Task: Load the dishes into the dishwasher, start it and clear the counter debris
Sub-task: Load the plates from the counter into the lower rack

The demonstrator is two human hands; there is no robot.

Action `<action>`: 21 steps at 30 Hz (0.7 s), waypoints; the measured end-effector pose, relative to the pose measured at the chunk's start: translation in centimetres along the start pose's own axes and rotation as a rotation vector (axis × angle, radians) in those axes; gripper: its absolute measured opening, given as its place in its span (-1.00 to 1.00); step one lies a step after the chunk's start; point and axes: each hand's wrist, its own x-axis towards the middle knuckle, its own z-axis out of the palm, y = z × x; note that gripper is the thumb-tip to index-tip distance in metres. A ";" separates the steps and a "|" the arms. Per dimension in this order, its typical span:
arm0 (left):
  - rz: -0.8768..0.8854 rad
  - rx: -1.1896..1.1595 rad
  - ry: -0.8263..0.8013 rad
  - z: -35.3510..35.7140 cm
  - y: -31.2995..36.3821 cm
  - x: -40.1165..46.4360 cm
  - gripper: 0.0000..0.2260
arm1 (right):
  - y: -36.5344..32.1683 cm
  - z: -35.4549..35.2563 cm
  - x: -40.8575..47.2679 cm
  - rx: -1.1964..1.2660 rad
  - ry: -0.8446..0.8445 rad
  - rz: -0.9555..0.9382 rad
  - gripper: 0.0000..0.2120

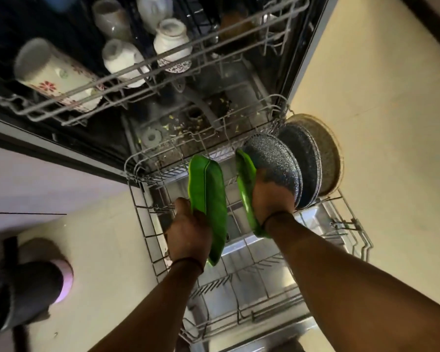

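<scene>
Left hand (188, 235) grips green leaf-shaped plate (207, 196) on edge over lower rack (147, 224). Right hand (271, 196) grips second green plate (247, 189), upright, just beside speckled dark plates (272, 158) standing at rack's 2 o'clock corner. Mugs (53, 72) upside down in upper rack (137, 72) at 11 o'clock.
</scene>
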 end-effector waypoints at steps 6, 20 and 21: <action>0.005 0.020 -0.007 0.8 -0.1 -0.3 -0.85 | -0.3 1.9 -0.9 -0.017 -0.054 -0.084 -0.56; -0.072 -0.034 0.049 1.2 -2.1 -0.5 -0.88 | -0.7 3.9 -1.3 0.107 0.376 -0.171 -0.63; -0.112 -0.058 0.067 1.2 -2.2 -0.7 -0.87 | -0.9 4.0 -2.0 0.144 0.431 -0.223 -0.69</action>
